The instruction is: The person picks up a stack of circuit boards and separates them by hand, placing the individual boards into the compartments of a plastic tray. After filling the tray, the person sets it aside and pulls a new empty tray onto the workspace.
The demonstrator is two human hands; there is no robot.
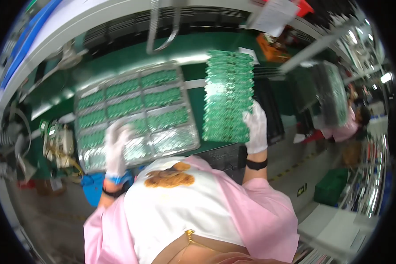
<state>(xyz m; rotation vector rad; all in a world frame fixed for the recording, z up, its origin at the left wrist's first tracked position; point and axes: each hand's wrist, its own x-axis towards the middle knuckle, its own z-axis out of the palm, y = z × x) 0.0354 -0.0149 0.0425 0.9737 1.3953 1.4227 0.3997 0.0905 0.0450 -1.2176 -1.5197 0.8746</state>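
Note:
My gloved right hand point(256, 127) is closed on the lower right edge of a tall green circuit board panel point(229, 97) with jagged sides. The panel glints and stands well above the bench, right of a clear plastic tray point(190, 110). Rows of small green boards point(123, 106) fill the tray's compartments; those in the nearest row shine brightly. Over the tray's near part is my gloved left hand point(117, 143), blurred by motion. Its fingers are too smeared to show whether they hold a board.
Left of the tray stands a small fixture point(59, 145) with yellow parts. A blue bin point(92, 187) is below the bench edge. A bent metal tube point(152, 31) hangs over the bench. Stacked clear trays point(330, 94) and a person in pink point(345, 125) are at the right.

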